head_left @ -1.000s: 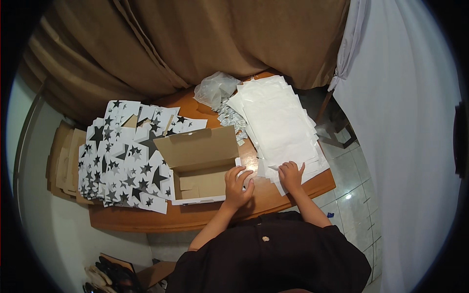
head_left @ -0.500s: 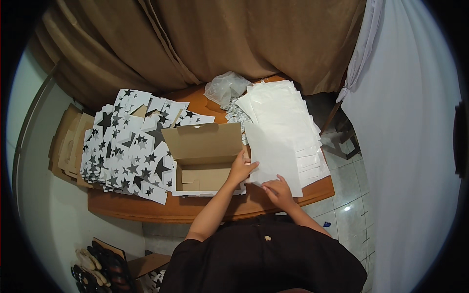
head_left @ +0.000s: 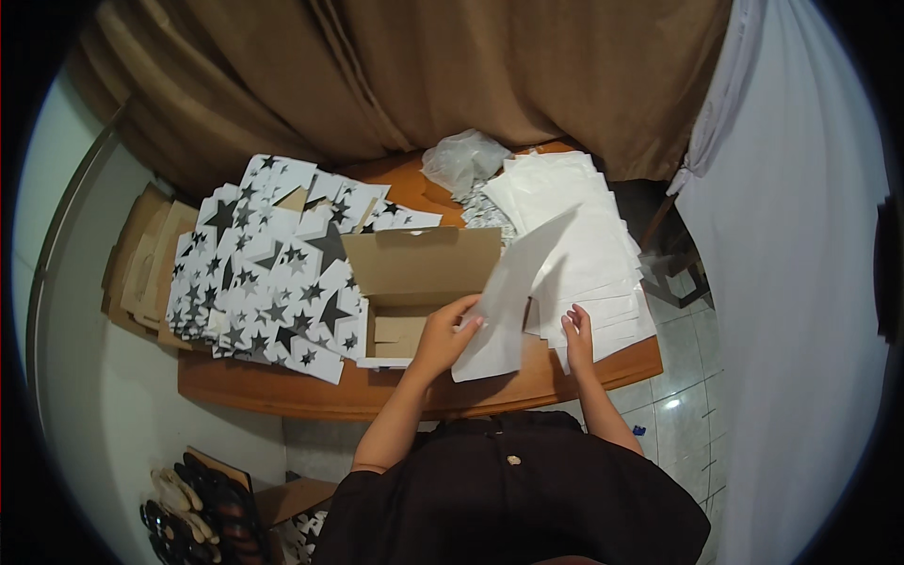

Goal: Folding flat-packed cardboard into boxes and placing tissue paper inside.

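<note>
Head view: white sheet [head_left: 511, 299], long axis slanting away rightward
Left fingers [head_left: 460, 306]: nearer, clamped on its edge
Right fingers [head_left: 583, 323]: apart, free

The view comes from the left of two head-worn fisheye cameras, looking steeply down and forward over the person's dark-clothed torso [head_left: 508, 485]. It sits above the near side of the tabletop [head_left: 541, 375], close enough that the hands [head_left: 448, 339] fall mid-view, wide enough to reach the far brown curtain [head_left: 452, 71].
</note>
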### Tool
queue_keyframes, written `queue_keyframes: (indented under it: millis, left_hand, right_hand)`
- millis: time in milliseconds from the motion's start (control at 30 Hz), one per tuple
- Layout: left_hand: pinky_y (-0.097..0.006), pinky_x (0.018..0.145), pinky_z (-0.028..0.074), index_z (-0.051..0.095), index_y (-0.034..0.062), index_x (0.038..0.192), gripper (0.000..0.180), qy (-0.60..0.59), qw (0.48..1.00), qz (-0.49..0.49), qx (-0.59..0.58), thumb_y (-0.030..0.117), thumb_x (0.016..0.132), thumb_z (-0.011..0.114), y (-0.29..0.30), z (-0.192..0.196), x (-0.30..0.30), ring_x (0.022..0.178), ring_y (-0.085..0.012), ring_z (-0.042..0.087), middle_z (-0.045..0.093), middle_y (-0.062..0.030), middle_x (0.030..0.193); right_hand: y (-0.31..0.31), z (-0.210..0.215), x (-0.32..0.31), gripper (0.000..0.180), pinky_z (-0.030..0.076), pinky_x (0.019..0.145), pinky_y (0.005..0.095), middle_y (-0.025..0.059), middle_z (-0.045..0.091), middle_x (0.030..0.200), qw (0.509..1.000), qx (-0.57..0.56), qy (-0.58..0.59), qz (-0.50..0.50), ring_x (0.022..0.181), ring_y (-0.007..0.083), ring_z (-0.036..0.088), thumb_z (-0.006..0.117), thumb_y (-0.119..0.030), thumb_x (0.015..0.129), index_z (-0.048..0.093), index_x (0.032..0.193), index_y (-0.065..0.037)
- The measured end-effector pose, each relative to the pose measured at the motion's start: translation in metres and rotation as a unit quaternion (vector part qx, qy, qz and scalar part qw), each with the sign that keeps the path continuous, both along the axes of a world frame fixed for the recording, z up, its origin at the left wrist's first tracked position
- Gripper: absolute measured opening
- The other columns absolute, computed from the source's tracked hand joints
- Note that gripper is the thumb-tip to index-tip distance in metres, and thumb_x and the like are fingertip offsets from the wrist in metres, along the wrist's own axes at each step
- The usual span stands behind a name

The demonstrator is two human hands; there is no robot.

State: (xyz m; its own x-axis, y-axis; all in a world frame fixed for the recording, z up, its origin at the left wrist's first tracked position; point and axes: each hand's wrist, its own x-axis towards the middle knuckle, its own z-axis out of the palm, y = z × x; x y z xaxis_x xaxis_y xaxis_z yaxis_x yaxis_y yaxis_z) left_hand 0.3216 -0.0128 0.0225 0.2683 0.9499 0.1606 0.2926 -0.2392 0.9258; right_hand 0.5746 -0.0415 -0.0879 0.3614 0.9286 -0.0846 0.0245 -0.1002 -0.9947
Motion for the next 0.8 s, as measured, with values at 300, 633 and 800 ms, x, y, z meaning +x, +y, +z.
queue_keyframes:
  millis: [300,633,800]
  left_hand:
    - [-0.025,0.083,0.046,0.045,-0.0047,0.124,0.045,-0.199,0.953,0.184,-0.135,-0.004,0.082,0.059,-0.041,-0.032,-0.109,0.093,-0.0120,0.056,0.056,-0.0102,0.109]
    - [-0.033,0.074,0.046,0.041,0.0042,0.128,0.052,0.084,0.928,0.363,-0.015,0.009,0.081,0.063,-0.066,-0.068,-0.125,0.080,-0.0239,0.058,0.062,-0.0122,0.088]
    - [-0.041,0.093,0.034,0.052,0.0083,0.121,0.046,0.341,0.887,0.306,0.061,0.020,0.079,0.066,-0.066,-0.058,-0.126,0.099,-0.0256,0.054,0.061,-0.0107,0.101]
  right_hand:
    - [0.039,-0.016,-0.059,0.065,0.029,0.102,0.0394,0.0189,0.050,0.124,0.992,-0.046,-0.028,0.118,0.122,0.0303,0.040,0.065,-0.040,0.081,0.043,0.131,-0.004]
    - [0.023,0.000,-0.122,0.072,0.016,0.101,0.0518,0.0118,0.044,0.128,0.959,-0.051,-0.279,0.030,0.123,0.0302,0.033,0.072,-0.043,0.070,0.042,0.126,-0.010]
    - [0.005,0.034,-0.135,0.074,0.009,0.100,0.0617,0.0129,0.033,0.133,0.903,-0.016,-0.423,0.070,0.129,0.0329,0.023,0.072,-0.036,0.069,0.037,0.128,-0.011]
